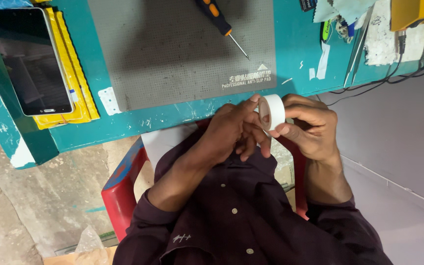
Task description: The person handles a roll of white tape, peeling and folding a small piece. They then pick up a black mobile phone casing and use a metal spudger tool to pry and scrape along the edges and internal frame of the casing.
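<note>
Tape roll (272, 111), white, held upright just off the near edge of the surface (182, 115), above my lap. Right hand (310, 130): grip closed round the roll, thumb and fingers pinching its rim. Left hand (236, 130): fingertips curled against the roll's side, seemingly picking for the loose end; I see no strip pulled free yet, so I judge the work barely begun. Beyond: grey mat (172, 49) bare except for a screwdriver (220, 22); phone (28, 59) face-up at left on yellow packets (82, 83); tweezers (357, 51) at right.
</note>
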